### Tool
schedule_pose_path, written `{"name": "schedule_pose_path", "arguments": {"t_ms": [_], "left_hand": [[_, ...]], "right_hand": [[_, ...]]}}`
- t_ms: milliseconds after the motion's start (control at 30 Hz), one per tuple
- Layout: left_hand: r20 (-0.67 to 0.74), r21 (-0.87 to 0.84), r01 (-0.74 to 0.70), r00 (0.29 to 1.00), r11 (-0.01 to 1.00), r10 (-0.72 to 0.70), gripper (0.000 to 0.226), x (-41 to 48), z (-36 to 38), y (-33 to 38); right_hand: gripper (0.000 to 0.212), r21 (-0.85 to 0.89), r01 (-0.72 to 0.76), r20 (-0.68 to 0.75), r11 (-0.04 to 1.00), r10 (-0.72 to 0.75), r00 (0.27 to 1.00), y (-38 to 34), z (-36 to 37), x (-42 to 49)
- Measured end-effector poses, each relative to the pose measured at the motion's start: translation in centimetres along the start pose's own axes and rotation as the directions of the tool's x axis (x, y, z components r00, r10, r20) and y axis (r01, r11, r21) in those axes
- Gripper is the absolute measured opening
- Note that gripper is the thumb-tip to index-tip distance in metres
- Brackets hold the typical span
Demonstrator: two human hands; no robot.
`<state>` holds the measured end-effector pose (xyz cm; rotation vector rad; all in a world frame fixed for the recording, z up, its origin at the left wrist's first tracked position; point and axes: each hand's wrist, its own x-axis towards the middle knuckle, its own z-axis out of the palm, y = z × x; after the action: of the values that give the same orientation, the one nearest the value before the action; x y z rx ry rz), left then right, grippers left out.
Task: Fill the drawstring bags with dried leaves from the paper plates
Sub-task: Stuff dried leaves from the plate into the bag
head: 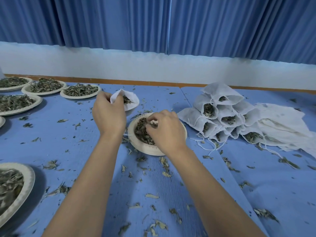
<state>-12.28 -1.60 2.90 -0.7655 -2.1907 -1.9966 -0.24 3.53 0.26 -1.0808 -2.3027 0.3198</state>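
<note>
Pleated blue curtains (119,23) hang across the whole top of the frame, and a thin bright slit (171,17) shows where two panels meet, just right of centre. Below their hem runs a plain white wall (153,67). An orange-brown strip (153,82) lies along the foot of the wall, at the far edge of the blue textured table covering (59,130) that fills the lower frame. A seam (185,98) in the covering slants from upper centre toward the lower right
</note>
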Motion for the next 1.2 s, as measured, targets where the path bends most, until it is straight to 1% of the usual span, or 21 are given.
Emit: {"name": "schedule_pose_path", "arguments": {"t_ms": [67, 133, 200, 267, 333, 400, 467, 533, 600, 667, 733, 833, 900, 933, 1000, 1067, 1100, 1133, 1200], "left_hand": [[-0.066, 0.024, -0.098, 0.993, 0.995, 0.099, 0.022, 0.1, -0.2, -0.2], [-0.087, 0.036, -0.156, 0.983, 0.987, 0.159, 0.020, 0.1, -0.2, -0.4], [-0.039, 0.044, -0.138, 0.989, 0.989, 0.140, 0.021, -0.1, 0.1, -0.7], [0.026, 0.054, -0.042, 0.999, 0.998, 0.041, 0.024, -0.4, 0.6, -1.3], [0.068, 0.030, 0.072, 0.995, 0.997, -0.074, 0.026, -0.4, 0.8, -1.8], [0.090, -0.033, 0.172, 0.982, 0.985, -0.169, 0.025, -0.2, 0.8, -2.1], [0.102, -0.099, 0.236, 0.969, 0.967, -0.226, 0.024, 0.2, 0.7, -2.2], [0.115, -0.148, 0.262, 0.962, 0.954, -0.247, 0.023, 0.3, 0.7, -2.1], [0.139, -0.181, 0.281, 0.956, 0.942, -0.258, 0.021, 0.2, 1.0, -1.8], [0.165, -0.209, 0.297, 0.950, 0.932, -0.266, 0.023, -0.1, 1.2, -1.6], [0.180, -0.239, 0.304, 0.947, 0.922, -0.266, 0.024, -0.2, 1.3, -1.4], [0.169, -0.280, 0.300, 0.951, 0.912, -0.261, 0.025, -0.2, 1.2, -1.3], [0.150, -0.310, 0.258, 0.964, 0.915, -0.221, 0.022, -0.4, 1.3, -1.2], [0.139, -0.326, 0.221, 0.973, 0.919, -0.184, 0.020, -0.5, 1.3, -1.1], [0.119, -0.368, 0.140, 0.987, 0.919, -0.103, 0.019, -0.8, 1.5, -0.7], [0.118, -0.411, 0.085, 0.992, 0.907, -0.040, 0.019, -1.1, 1.7, -0.4], [0.125, -0.422, 0.073, 0.992, 0.903, -0.022, 0.019, -1.3, 1.8, -0.3], [0.136, -0.425, 0.072, 0.991, 0.902, -0.015, 0.019, -1.5, 1.9, -0.4], [0.166, -0.421, 0.095, 0.986, 0.902, -0.026, 0.017, -1.7, 2.2, -0.6]], "right_hand": [[0.046, 0.006, -0.006, 0.141, 1.000, 0.005, 0.990, 0.8, -0.3, 0.3], [0.060, 0.032, -0.012, 0.325, 0.999, 0.001, 0.946, 1.2, -0.2, 0.4], [0.063, -0.012, 0.018, 0.447, 1.000, -0.011, 0.894, 1.5, 0.1, 0.3], [0.061, -0.038, 0.063, 0.487, 0.997, -0.036, 0.873, 1.5, 0.3, 0.4], [0.055, -0.042, 0.095, 0.479, 0.995, -0.063, 0.876, 1.5, 0.2, 0.6], [0.051, -0.058, 0.088, 0.443, 0.994, -0.054, 0.895, 1.4, 0.1, 0.8], [0.051, -0.079, 0.076, 0.367, 0.994, -0.042, 0.929, 1.5, 0.0, 1.0], [0.056, -0.065, 0.082, 0.317, 0.995, -0.058, 0.947, 1.5, 0.0, 1.2], [0.061, -0.011, 0.107, 0.363, 0.994, -0.096, 0.927, 1.2, 0.4, 1.6], [0.059, 0.000, 0.167, 0.447, 0.986, -0.149, 0.882, 0.9, 1.0, 2.1], [0.053, -0.025, 0.205, 0.479, 0.979, -0.168, 0.862, 0.9, 1.5, 2.2], [0.039, -0.035, 0.203, 0.408, 0.978, -0.172, 0.897, 1.4, 1.3, 2.1], [0.032, -0.033, 0.204, 0.377, 0.978, -0.177, 0.909, 1.7, 0.7, 1.9], [0.032, -0.024, 0.203, 0.369, 0.979, -0.180, 0.912, 1.8, 0.3, 1.8], [0.039, -0.017, 0.185, 0.318, 0.983, -0.170, 0.933, 1.7, -0.7, 1.4], [0.046, -0.043, 0.121, 0.229, 0.992, -0.109, 0.967, 1.5, -1.7, 1.0], [0.048, -0.082, 0.075, 0.213, 0.994, -0.056, 0.975, 1.4, -2.0, 0.9], [0.049, -0.132, 0.025, 0.227, 0.991, 0.006, 0.974, 1.2, -2.2, 0.8], [0.052, -0.205, -0.062, 0.305, 0.977, 0.124, 0.944, 0.7, -1.8, 0.5]]}}
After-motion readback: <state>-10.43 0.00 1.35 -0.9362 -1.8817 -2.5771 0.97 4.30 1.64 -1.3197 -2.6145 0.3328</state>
